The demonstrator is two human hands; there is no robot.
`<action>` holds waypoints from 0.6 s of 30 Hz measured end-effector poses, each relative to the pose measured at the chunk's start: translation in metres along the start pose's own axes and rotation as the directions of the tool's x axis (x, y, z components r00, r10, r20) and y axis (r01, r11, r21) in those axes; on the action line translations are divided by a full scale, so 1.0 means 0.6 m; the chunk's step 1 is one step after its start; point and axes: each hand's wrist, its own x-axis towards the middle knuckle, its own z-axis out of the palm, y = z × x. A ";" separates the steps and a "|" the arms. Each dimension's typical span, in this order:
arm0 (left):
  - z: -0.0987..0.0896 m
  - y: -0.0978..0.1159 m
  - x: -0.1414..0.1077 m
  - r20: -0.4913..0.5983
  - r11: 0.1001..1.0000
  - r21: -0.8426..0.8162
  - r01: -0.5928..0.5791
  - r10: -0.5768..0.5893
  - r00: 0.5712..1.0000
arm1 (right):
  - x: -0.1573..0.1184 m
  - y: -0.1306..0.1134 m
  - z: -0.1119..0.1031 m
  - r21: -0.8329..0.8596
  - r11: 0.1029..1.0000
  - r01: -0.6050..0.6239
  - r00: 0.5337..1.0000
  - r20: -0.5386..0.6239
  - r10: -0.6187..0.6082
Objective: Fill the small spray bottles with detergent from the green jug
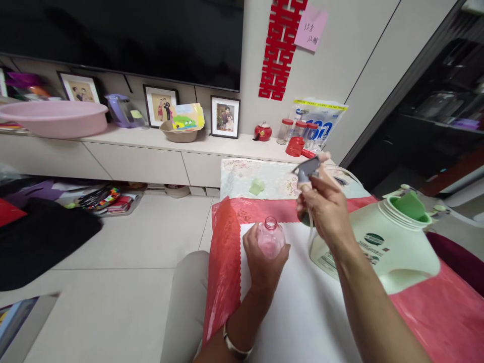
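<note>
A clear pink bottle was held near the middle of the desk, its open neck pointed upward. It was grasped around the body by the left hand, with the fingers curled along one side and the thumb on the other. A grey spray head was gripped by the right hand, up and to the right of the bottle and apart from it. From the spray head a thin pale tube was hung, and its lower end could not be made out clearly.

Beneath both hands a white sheet was spread over a red plastic cover. Beside the right forearm a large pale green jug was stood, partly hidden by that arm, with a green piece set in its wide mouth. A small pale green object was left on the floral cloth at the far end. Behind, on a low cabinet, a red cup was placed near red-lidded jars.
</note>
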 end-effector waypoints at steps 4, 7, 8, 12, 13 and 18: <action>-0.001 -0.004 0.002 -0.036 1.000 -0.012 0.005 -0.006 0.999 | -0.057 0.107 -0.032 -0.104 0.965 -0.241 0.970 -0.018 0.241; 0.000 -0.005 0.001 -0.040 0.999 0.006 -0.033 0.033 0.999 | -0.098 0.176 -0.044 -0.167 0.912 -0.375 0.926 -0.019 0.378; 0.000 -0.005 0.001 -0.044 0.999 0.017 -0.046 0.047 0.998 | -0.107 0.195 -0.045 -0.182 0.895 -0.407 0.912 -0.019 0.410; 0.002 -0.006 0.001 -0.044 0.994 0.054 -0.096 0.099 0.994 | -0.114 0.242 -0.043 -0.224 0.856 -0.466 0.883 -0.049 0.468; 0.003 -0.007 0.001 -0.044 0.992 0.060 -0.114 0.117 0.992 | -0.112 0.248 -0.042 -0.240 0.854 -0.462 0.885 -0.056 0.463; 0.009 -0.013 -0.004 -0.016 0.985 0.061 -0.159 0.160 0.987 | -0.111 0.252 -0.043 -0.373 0.863 -0.341 0.935 -0.042 0.352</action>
